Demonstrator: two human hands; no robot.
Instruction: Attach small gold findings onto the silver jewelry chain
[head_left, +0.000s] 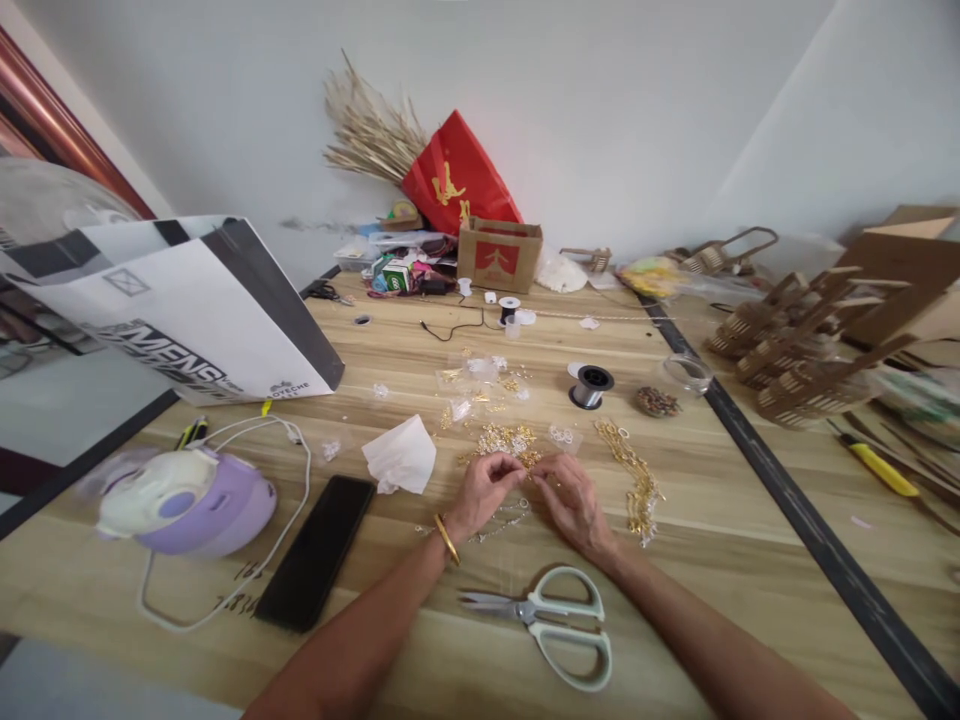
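My left hand (pixel 486 490), a gold bangle (pixel 448 540) at its wrist, pinches with thumb and forefinger. Close to its right, my right hand (pixel 568 495) is also closed in a pinch, the fingertips of both nearly meeting. Whatever they hold is too small to make out. Just beyond the fingers lies a pile of gold and silver jewellery findings (pixel 506 438). A silver chain (pixel 504 522) lies on the table between my wrists. Gold chains (pixel 636 480) are heaped right of my right hand. Open scissors (pixel 540 612) with pale green handles lie between my forearms.
At left are a black phone (pixel 319 550), a purple-and-white device (pixel 195 500) with a cable, a white tissue (pixel 401 453) and a large paper bag (pixel 187 310). A wire spool (pixel 591 386), beads (pixel 658 401) and a glass jar (pixel 687 373) stand right. A yellow-handled cutter (pixel 885 468) lies farther right.
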